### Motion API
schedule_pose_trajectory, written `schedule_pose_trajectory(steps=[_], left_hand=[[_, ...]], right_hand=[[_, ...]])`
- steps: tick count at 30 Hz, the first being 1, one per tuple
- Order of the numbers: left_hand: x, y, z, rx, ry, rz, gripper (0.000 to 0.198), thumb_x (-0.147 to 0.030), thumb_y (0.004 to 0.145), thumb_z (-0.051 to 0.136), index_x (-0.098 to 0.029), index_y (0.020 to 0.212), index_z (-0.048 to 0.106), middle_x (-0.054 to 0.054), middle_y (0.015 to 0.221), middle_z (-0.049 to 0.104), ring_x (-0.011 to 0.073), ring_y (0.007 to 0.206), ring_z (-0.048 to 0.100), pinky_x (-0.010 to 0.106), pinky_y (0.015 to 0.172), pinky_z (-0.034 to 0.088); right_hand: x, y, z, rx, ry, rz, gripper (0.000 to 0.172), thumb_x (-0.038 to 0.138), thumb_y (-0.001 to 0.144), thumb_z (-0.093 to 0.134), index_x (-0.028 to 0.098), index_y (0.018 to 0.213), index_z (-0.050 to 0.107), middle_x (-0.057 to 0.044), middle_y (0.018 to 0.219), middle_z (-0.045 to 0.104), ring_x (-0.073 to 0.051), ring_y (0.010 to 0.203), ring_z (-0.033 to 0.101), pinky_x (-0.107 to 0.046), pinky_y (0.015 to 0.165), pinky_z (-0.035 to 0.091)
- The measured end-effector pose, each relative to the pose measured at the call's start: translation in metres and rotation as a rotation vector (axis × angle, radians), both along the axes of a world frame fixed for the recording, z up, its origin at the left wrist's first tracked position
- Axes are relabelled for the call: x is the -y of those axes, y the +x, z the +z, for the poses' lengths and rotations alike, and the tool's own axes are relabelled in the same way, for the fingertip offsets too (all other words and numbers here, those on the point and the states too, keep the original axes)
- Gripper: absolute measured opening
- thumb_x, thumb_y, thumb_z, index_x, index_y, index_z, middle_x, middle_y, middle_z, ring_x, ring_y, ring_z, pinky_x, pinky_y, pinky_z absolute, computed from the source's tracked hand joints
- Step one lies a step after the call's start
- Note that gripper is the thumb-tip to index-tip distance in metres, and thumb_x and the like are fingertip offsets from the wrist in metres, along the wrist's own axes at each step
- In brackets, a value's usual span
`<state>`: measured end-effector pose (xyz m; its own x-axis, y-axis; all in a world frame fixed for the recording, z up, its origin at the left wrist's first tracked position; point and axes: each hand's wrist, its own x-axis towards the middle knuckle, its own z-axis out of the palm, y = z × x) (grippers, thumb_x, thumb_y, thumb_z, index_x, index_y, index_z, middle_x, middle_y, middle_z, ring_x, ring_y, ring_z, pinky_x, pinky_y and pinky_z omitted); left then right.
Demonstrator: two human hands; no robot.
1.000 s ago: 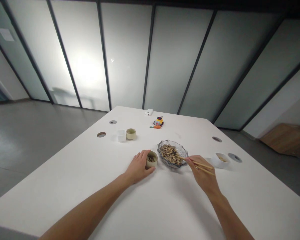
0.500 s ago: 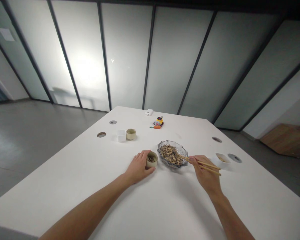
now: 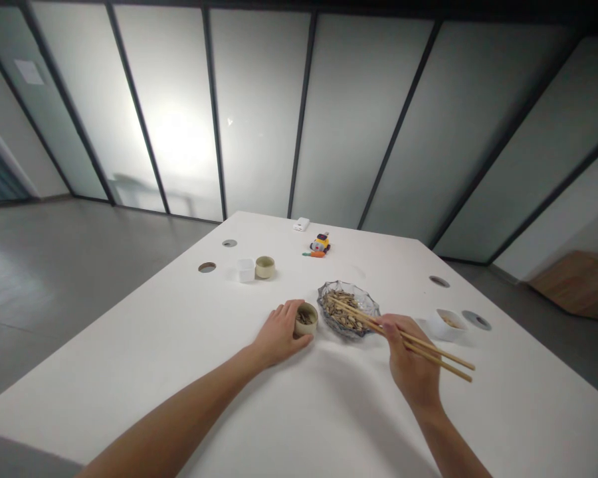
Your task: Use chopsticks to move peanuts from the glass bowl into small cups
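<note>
My left hand (image 3: 279, 333) is wrapped round the left side of a small beige cup (image 3: 307, 328) that stands on the white table. Some sunflower seeds (image 3: 304, 317) lie inside this cup. Just right of it is a clear faceted glass bowl (image 3: 371, 304), with a heap of sunflower seeds (image 3: 346, 321) mostly toward its left and front. Between the fingers of my right hand (image 3: 411, 355) is a pair of wooden chopsticks (image 3: 441, 355). Their tips reach over the bowl to the seeds; whether they pinch a seed is too small to tell.
A white dish (image 3: 448, 324) with pale contents stands right of my right hand. Farther back left are a white square container (image 3: 246, 270) and another beige cup (image 3: 265, 267). A toy car (image 3: 320, 243), toy carrot (image 3: 315, 254) and white box-like device (image 3: 301, 224) sit toward the far edge.
The chopsticks have swung and now reach farther left across the bowl, with their back ends sticking out farther right and lower. My left hand stays on the cup. The view has shifted slightly.
</note>
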<state>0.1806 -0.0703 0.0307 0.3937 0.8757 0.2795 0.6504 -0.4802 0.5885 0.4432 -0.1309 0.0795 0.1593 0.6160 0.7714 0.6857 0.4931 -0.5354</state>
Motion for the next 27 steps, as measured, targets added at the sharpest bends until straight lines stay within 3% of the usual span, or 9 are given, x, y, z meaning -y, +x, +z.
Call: schedule_pose_trajectory(steps=[4, 6, 9, 14, 16, 21, 27], left_hand=[[0.002, 0.000, 0.004, -0.001, -0.015, 0.003, 0.067, -0.035, 0.085, 0.073, -0.026, 0.144, 0.045, 0.011, 0.144, 0.057, 0.0328, 0.127, 0.056, 0.049, 0.110, 0.044], [0.003, -0.001, 0.005, -0.002, -0.017, 0.002, 0.067, -0.035, 0.085, 0.072, -0.025, 0.145, 0.043, 0.011, 0.145, 0.056, 0.0330, 0.128, 0.055, 0.050, 0.111, 0.043], [0.003, -0.001, 0.005, -0.003, -0.011, 0.000, 0.068, -0.036, 0.085, 0.072, -0.025, 0.146, 0.044, 0.012, 0.144, 0.057, 0.0331, 0.128, 0.056, 0.050, 0.111, 0.044], [0.000, -0.001, 0.000, -0.001, 0.006, 0.001, 0.068, -0.038, 0.085, 0.073, -0.024, 0.145, 0.045, 0.013, 0.143, 0.058, 0.0333, 0.126, 0.057, 0.051, 0.110, 0.045], [-0.001, -0.001, -0.002, -0.001, 0.013, 0.003, 0.069, -0.038, 0.084, 0.073, -0.025, 0.145, 0.045, 0.012, 0.142, 0.058, 0.0332, 0.126, 0.058, 0.051, 0.110, 0.045], [-0.001, -0.002, -0.002, 0.007, 0.024, 0.001, 0.068, -0.037, 0.085, 0.073, -0.026, 0.145, 0.045, 0.012, 0.141, 0.059, 0.0329, 0.125, 0.059, 0.051, 0.109, 0.046], [0.000, -0.002, 0.001, 0.005, 0.000, -0.002, 0.066, -0.036, 0.084, 0.073, -0.024, 0.143, 0.046, 0.013, 0.141, 0.059, 0.0329, 0.125, 0.058, 0.051, 0.109, 0.046]], right_hand=[[0.011, -0.033, -0.002, 0.072, -0.012, 0.272, 0.015, 0.031, 0.101, 0.064, 0.027, 0.094, 0.076, -0.001, 0.092, 0.078, -0.018, 0.086, 0.074, -0.031, 0.081, 0.059], [0.012, -0.038, -0.003, 0.103, -0.023, 0.341, 0.013, 0.030, 0.100, 0.066, 0.027, 0.095, 0.077, -0.001, 0.092, 0.079, -0.018, 0.086, 0.075, -0.030, 0.081, 0.060], [0.009, -0.027, 0.002, 0.096, -0.006, 0.259, 0.016, 0.034, 0.100, 0.065, 0.026, 0.095, 0.077, -0.003, 0.091, 0.078, -0.020, 0.084, 0.075, -0.032, 0.080, 0.060], [-0.004, 0.019, 0.005, 0.036, -0.029, -0.080, 0.034, 0.052, 0.100, 0.060, 0.022, 0.094, 0.076, -0.007, 0.092, 0.077, -0.023, 0.083, 0.073, -0.035, 0.074, 0.059], [-0.010, 0.034, 0.001, 0.029, -0.091, -0.155, 0.042, 0.060, 0.097, 0.061, 0.021, 0.097, 0.076, -0.008, 0.091, 0.078, -0.024, 0.081, 0.074, -0.036, 0.073, 0.059], [-0.019, 0.043, -0.011, 0.053, -0.182, -0.139, 0.049, 0.067, 0.094, 0.060, 0.021, 0.095, 0.077, -0.008, 0.091, 0.080, -0.025, 0.080, 0.075, -0.038, 0.074, 0.059], [-0.019, 0.037, -0.014, 0.098, -0.178, 0.021, 0.040, 0.058, 0.097, 0.062, 0.022, 0.088, 0.076, -0.007, 0.092, 0.079, -0.023, 0.084, 0.075, -0.035, 0.078, 0.060]])
